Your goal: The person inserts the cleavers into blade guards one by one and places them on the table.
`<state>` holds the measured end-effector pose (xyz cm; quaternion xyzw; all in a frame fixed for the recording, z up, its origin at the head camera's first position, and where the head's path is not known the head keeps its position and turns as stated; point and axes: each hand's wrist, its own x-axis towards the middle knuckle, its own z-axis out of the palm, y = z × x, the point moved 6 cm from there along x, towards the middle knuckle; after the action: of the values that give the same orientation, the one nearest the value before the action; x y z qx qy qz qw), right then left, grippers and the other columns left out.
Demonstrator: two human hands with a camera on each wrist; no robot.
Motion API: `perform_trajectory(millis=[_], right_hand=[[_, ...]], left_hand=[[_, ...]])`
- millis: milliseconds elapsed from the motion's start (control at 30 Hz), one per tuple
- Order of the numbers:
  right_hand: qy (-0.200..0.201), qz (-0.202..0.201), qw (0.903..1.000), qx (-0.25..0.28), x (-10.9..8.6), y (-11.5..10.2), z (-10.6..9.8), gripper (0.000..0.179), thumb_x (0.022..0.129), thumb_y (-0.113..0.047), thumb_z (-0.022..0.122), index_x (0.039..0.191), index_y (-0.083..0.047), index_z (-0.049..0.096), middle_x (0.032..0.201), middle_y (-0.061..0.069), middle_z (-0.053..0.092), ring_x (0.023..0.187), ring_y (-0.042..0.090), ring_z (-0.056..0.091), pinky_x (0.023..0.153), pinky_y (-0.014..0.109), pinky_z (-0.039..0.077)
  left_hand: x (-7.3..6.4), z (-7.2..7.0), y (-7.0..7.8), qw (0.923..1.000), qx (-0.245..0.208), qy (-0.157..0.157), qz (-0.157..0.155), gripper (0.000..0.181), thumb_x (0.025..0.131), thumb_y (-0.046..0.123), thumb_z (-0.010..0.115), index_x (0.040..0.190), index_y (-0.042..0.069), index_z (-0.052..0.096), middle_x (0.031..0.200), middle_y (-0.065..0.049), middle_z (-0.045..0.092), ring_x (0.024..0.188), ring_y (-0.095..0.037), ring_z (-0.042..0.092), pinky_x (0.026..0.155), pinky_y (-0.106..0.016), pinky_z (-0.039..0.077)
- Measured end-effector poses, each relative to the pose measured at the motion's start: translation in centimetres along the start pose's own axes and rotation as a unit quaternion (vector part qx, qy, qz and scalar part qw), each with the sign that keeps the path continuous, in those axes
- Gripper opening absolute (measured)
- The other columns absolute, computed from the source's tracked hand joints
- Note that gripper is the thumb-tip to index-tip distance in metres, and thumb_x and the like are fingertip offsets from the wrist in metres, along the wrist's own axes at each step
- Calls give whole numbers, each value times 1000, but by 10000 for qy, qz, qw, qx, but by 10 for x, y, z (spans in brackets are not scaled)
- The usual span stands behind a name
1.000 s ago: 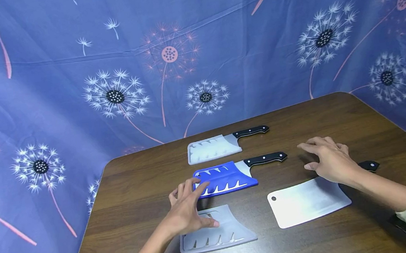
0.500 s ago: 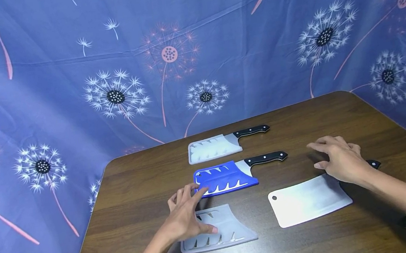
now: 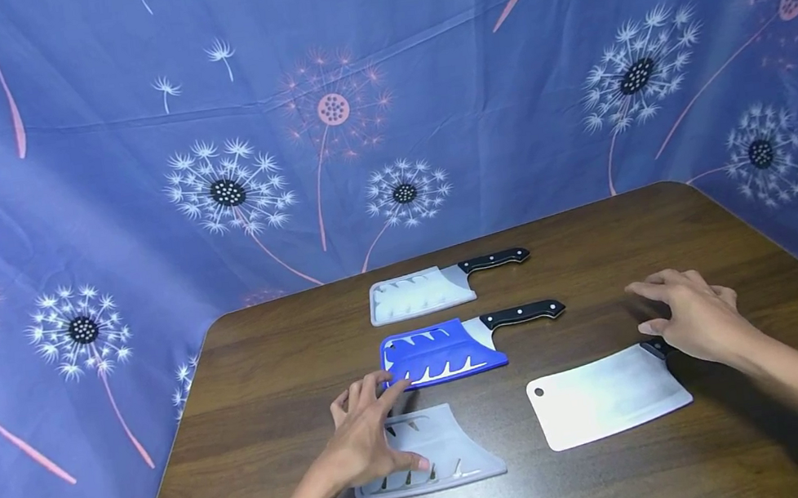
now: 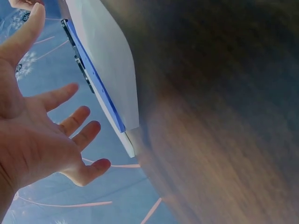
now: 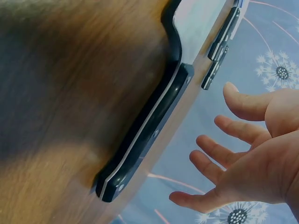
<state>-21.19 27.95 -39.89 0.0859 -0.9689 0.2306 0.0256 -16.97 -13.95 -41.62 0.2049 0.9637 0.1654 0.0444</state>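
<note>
My left hand hovers with spread fingers over a whitish translucent blade guard lying on the table. In the left wrist view a gap shows between those fingers and the guard. Over on the right, my right hand hangs above the black handle of a bare cleaver, fingers loosely bent and apart from it. The cleaver lies flat, its blade pointing left with a hole near the far corner. From the head, the right hand hides most of its handle.
Behind the guard lies a cleaver in a blue guard, and farther back another in a white guard; both handles point right. All rest on a brown wooden table. A blue dandelion-print cloth hangs behind.
My right hand has moved to the right, from above the cleaver's heel to above its handle. My left hand has barely shifted. The cleavers and guards have stayed in place.
</note>
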Motion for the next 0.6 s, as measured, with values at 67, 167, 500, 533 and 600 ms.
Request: perform_trajectory(millis=[67, 167, 500, 533, 600], right_hand=[[-75, 43, 10000, -14, -1, 4, 0, 60, 78, -7, 75, 133, 3, 52, 130, 33, 41, 117, 56, 28, 77, 76, 15], [-176, 93, 9998, -47, -2, 7, 1, 59, 79, -7, 74, 133, 3, 52, 129, 32, 41, 117, 55, 28, 77, 75, 16], [-474, 212, 9985, -158, -7, 19, 4, 57, 78, -10, 75, 130, 2, 55, 128, 32, 42, 115, 53, 30, 76, 77, 17], [-503, 205, 9984, -175, -8, 20, 4, 56, 78, -9, 74, 130, 2, 55, 128, 32, 42, 115, 53, 31, 75, 77, 17], [-544, 185, 9981, -209, -9, 23, 5, 56, 77, -8, 75, 130, 0, 56, 128, 32, 43, 115, 54, 31, 74, 77, 17]], left_hand=[[-1, 1, 0, 10000, 30, -23, 26, 111, 50, 57, 88, 144, 19, 44, 144, -10, 37, 130, -35, 34, 102, -65, 17], [-3, 3, 1, 9999, 37, -47, 96, 112, 48, 56, 89, 144, 21, 45, 144, -9, 36, 129, -32, 34, 100, -67, 18], [-8, 7, 6, 9990, 117, -314, 280, 116, 44, 59, 88, 144, 21, 43, 144, -10, 36, 127, -32, 35, 97, -72, 20], [-9, 7, 6, 9989, 123, -348, 289, 118, 44, 59, 88, 145, 20, 42, 144, -10, 36, 128, -33, 34, 96, -72, 20], [-11, 9, 7, 9988, 108, -379, 301, 120, 44, 59, 88, 147, 19, 40, 145, -11, 35, 129, -33, 33, 95, -73, 21]])
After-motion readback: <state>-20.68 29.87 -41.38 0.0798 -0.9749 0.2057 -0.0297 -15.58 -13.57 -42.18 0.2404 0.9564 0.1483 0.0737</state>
